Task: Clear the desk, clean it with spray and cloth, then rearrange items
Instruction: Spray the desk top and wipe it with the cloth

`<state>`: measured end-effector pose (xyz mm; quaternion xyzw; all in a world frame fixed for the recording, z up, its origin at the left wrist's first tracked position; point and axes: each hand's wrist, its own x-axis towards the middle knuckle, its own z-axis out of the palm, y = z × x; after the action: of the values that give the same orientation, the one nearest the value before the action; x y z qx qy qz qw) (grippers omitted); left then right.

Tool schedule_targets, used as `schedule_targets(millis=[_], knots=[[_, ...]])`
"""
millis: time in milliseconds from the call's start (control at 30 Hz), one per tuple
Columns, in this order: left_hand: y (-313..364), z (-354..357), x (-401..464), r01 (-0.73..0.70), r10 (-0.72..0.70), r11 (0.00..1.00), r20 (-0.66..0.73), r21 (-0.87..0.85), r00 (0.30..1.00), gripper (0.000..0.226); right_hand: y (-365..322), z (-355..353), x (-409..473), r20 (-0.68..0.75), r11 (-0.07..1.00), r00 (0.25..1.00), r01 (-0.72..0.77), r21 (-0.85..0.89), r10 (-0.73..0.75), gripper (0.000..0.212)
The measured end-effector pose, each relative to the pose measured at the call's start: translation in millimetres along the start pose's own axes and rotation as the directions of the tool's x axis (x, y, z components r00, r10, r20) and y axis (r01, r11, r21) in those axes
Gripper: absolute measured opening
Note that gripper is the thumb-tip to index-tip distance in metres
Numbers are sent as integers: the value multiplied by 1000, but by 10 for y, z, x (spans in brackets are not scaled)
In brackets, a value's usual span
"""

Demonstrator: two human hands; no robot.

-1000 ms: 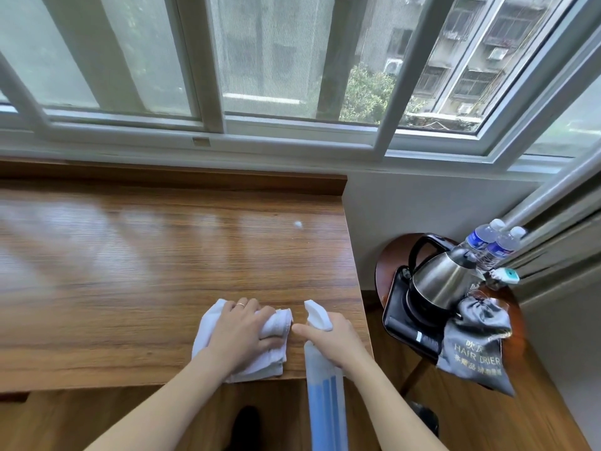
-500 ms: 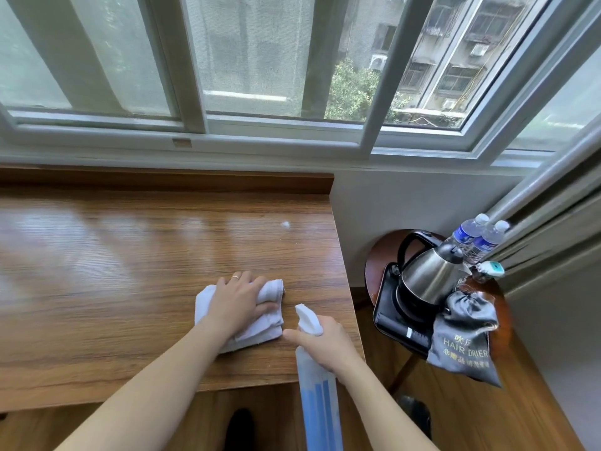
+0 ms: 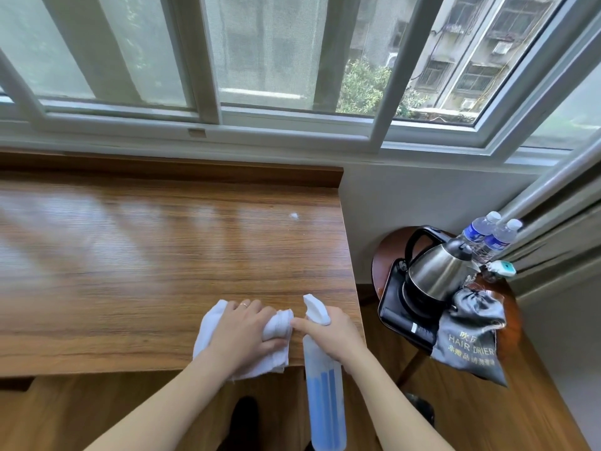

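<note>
From the head camera, the left hand (image 3: 240, 333) presses a white cloth (image 3: 276, 323) onto the desk (image 3: 130, 255) near its front right corner, the fingers bent over the cloth's bunched right end and the thumb lying along its near edge, so it grips as well as presses. The right hand (image 3: 335, 333) is wrapped round the neck of the spray bottle (image 3: 325, 392), forefinger stretched toward the cloth, nozzle aimed over the desk; the blue-filled body hangs below the front edge. Half a second ago the cloth sat a little further in from the edge; now it has come back toward the person, with one corner hanging off the front, much as it lay a second ago. That reads as a back-and-forth wiping stroke, so the cleaning step looks to be in hand, with the right corner being worked. The bottle has kept its place beside the cloth throughout. A small white speck (image 3: 294, 216) further back on the desk has not moved and is not yet wiped. The kettle (image 3: 435, 271), two bottles (image 3: 487, 236) and a hair-dryer bag (image 3: 468, 336) wait on the side table (image 3: 387, 252), so rearranging is not yet begun.
</note>
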<state>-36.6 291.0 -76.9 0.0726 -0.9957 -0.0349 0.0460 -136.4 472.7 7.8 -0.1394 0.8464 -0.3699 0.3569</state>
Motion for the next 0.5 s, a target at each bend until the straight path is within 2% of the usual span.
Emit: schedule_targets(millis=[100, 200, 500], knots=[[109, 1, -199, -13, 14, 1000, -54, 15, 998, 53, -4, 5, -21, 11, 1000, 1000, 12, 4, -12, 49], [146, 10, -251, -5, 8, 1000, -88, 31, 996, 55, -30, -4, -34, 22, 1000, 1000, 20, -1, -20, 40], [-24, 56, 161, -10, 14, 999, -88, 43, 996, 51, -94, -94, 32, 1, 999, 1000, 8, -46, -8, 31]])
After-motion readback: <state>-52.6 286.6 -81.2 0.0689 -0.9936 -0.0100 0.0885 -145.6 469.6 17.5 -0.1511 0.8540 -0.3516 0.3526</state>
